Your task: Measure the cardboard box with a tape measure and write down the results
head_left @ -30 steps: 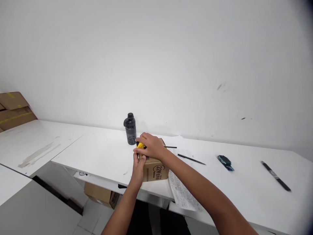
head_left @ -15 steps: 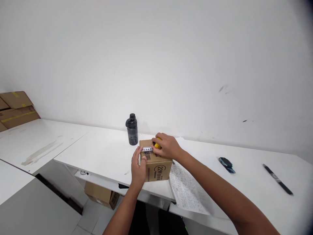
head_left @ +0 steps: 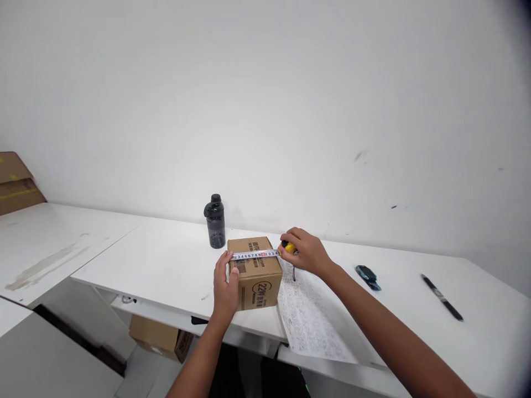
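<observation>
A small brown cardboard box (head_left: 258, 293) with dark printing stands near the front edge of the desk. Across its top, from the left edge to the right, lies the white blade (head_left: 249, 255) of a tape measure, its numbers facing up. My left hand (head_left: 226, 284) is at the box's left side, fingertips pinning the blade's end at the edge and thumb against the box. Just past the right edge, my right hand (head_left: 305, 251) is closed around the yellow and black tape measure case (head_left: 289, 246). A dark strap hangs below the case.
A dark shaker bottle (head_left: 215, 224) stands behind the box. Handwritten paper (head_left: 311, 320) lies right of the box, partly over the desk's front edge. Farther right are a small dark-blue object (head_left: 367, 276) and a black pen (head_left: 442, 297). Other boxes (head_left: 16, 182) sit far left; one (head_left: 155, 337) is below.
My right hand has moved right with the tape measure case, drawing out more blade across the box top. My left hand stays at the box's left edge. The view has shifted slightly right.
</observation>
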A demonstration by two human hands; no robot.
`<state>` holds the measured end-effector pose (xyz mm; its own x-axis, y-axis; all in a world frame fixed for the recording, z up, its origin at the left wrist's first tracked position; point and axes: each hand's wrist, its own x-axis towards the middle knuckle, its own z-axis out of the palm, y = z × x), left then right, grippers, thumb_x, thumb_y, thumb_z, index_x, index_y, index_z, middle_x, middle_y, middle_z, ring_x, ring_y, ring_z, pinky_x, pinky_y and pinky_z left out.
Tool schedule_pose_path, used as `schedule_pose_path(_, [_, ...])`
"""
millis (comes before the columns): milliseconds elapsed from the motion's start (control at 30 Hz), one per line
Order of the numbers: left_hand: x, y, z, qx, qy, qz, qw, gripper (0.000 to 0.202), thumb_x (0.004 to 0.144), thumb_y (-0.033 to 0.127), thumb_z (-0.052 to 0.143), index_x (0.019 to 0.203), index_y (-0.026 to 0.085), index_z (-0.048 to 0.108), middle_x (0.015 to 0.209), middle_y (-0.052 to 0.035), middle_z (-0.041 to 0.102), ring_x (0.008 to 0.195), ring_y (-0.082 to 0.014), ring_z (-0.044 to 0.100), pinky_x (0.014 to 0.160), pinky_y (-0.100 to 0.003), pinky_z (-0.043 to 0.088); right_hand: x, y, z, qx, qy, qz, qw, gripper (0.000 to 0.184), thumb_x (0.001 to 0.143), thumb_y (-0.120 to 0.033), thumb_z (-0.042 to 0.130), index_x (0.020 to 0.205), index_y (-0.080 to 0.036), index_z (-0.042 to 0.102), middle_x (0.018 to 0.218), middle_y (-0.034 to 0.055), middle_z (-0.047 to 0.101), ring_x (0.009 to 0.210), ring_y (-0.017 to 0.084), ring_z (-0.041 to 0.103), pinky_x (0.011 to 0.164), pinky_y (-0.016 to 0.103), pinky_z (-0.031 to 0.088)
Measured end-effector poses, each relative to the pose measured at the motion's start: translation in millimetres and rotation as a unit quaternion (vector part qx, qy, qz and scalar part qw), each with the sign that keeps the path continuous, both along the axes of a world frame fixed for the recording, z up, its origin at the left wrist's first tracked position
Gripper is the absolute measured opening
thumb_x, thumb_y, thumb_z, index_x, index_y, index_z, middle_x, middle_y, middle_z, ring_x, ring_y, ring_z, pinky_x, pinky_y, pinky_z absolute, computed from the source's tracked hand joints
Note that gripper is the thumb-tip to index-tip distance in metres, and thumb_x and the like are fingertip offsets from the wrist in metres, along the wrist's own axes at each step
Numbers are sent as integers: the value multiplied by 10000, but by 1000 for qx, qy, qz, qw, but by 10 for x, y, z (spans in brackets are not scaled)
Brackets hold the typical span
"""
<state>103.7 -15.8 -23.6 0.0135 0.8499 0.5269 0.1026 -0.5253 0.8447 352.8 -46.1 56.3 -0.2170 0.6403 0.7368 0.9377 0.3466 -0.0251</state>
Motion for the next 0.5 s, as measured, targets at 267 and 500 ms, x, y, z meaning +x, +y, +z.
schedule_pose_path(267, [8, 9, -34, -6, -19, 1, 1000, 374, 907, 370, 468, 1250, 257, 565, 1397, -70, 479, 1327, -249, 398, 1130, -430, 286, -241, 79, 86, -27, 88, 16, 996, 411, 817, -330, 571, 1206, -218, 502, 1070, 80, 609, 859, 203, 617, 639, 298, 489])
schedule_pose_path(500, [11, -13, -30, -27, -18, -8, 999, 397, 917, 377, 458, 1284, 246, 531, 1428, -84, 443, 1341, -246, 384, 1136, -437, 281, -665, 186, 204, -75, 71, 94, 990, 468, 851, -335, 568, 1292, -224, 456, 1123, 94, 587, 996, 243, 572, 779, 367, 496])
